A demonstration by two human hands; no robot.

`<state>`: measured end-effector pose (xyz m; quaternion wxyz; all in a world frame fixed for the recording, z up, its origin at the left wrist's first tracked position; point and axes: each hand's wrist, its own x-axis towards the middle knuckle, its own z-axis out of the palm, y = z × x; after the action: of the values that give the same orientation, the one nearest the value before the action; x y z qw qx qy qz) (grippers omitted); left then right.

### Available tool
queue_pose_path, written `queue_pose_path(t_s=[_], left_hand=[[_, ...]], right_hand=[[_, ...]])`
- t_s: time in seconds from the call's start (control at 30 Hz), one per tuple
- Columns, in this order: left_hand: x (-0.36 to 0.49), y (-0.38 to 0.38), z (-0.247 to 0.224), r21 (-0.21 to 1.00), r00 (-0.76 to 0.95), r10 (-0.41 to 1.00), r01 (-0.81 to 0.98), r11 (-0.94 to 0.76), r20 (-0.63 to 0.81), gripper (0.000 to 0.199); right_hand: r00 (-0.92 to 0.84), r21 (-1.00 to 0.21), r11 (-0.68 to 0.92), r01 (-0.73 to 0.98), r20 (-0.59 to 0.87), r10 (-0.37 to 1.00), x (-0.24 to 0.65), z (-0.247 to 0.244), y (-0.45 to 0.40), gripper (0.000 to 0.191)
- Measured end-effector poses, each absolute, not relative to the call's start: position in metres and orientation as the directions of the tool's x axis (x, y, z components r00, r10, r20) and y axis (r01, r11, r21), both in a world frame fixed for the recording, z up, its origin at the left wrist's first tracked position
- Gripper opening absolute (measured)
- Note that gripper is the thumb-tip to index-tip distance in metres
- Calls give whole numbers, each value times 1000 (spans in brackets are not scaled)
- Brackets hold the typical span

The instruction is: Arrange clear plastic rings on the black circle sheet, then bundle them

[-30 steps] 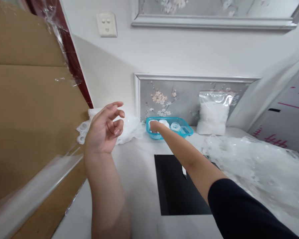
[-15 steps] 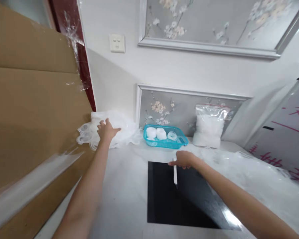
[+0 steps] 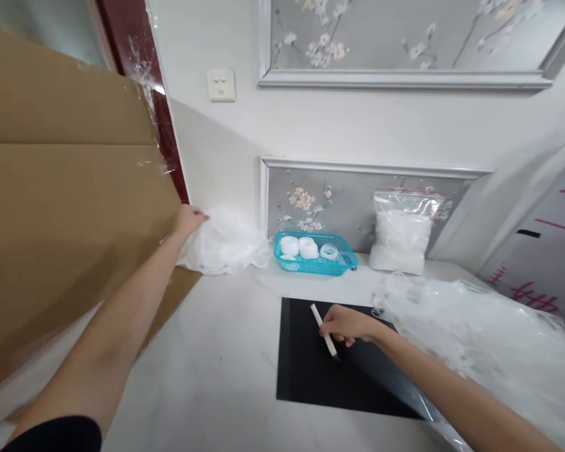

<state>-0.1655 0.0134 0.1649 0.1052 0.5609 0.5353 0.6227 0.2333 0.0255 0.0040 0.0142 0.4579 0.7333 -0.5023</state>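
Note:
My left hand pinches the edge of the white translucent material piled against the wall at the left. My right hand is closed around a slim white tool, whose lower end points down at the black mat. Behind the mat, a blue basket holds several white rings or rolls. More clear and white plastic pieces are spread to the right of the mat, under and beyond my right forearm.
A zip bag of white material leans on a floral framed panel at the back. Large cardboard stands along the left. At the far right is a board with red writing.
My left hand has gone from spread over the white pile to pinching its left edge. My right hand has moved slightly down over the mat, and the white tool now slants more.

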Motion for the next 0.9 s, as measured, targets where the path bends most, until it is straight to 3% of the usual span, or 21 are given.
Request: queue_pose_path(t_s=[0.1, 0.23, 0.3, 0.4, 0.63, 0.8, 0.83, 0.9], left_hand=[[-164, 8, 202, 762, -428, 673, 561, -325, 603, 8], [-147, 1, 263, 707, -468, 577, 640, -302, 670, 8], [-134, -4, 286, 676, -462, 541, 669, -308, 703, 11], [-113, -17, 301, 636, -329, 657, 711, -299, 678, 10], [-68, -49, 280, 713, -224, 771, 589, -380, 596, 11], [-38, -50, 244, 751, -255, 708, 282, -598, 659, 10], [-33, -47, 234, 747, -268, 698, 262, -611, 665, 11], [-26, -39, 213, 752, -298, 693, 327, -572, 656, 16]], right_hand=[[-649, -866, -124, 484, -450, 613, 245, 10, 10, 16], [-524, -927, -368, 69, -348, 777, 254, 26, -3, 17], [-430, -906, -393, -157, -295, 853, 256, 35, -9, 21], [-310, -896, -299, -328, -197, 930, 259, 47, -20, 32], [-356, -969, -102, -224, -16, 934, 260, 71, -51, 42], [-193, -960, 266, -91, 279, 941, 241, 84, -36, 38], [-196, -967, 244, -70, 253, 947, 236, 85, -29, 39], [-348, -993, 26, -114, 64, 935, 227, 85, -14, 42]])
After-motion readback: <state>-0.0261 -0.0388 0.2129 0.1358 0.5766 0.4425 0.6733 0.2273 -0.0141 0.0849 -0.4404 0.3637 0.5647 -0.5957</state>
